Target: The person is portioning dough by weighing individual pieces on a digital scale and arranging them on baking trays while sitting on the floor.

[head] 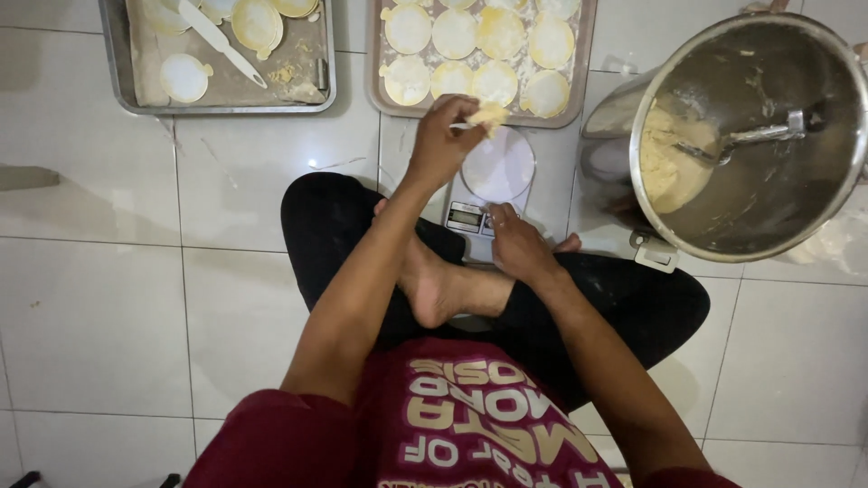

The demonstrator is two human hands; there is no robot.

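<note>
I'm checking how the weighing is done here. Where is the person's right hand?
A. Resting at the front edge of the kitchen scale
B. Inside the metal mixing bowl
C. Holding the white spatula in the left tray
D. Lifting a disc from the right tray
A: the right hand rests on the front edge of the kitchen scale, by its display, while the left hand holds a piece of dough above the platform.
</note>
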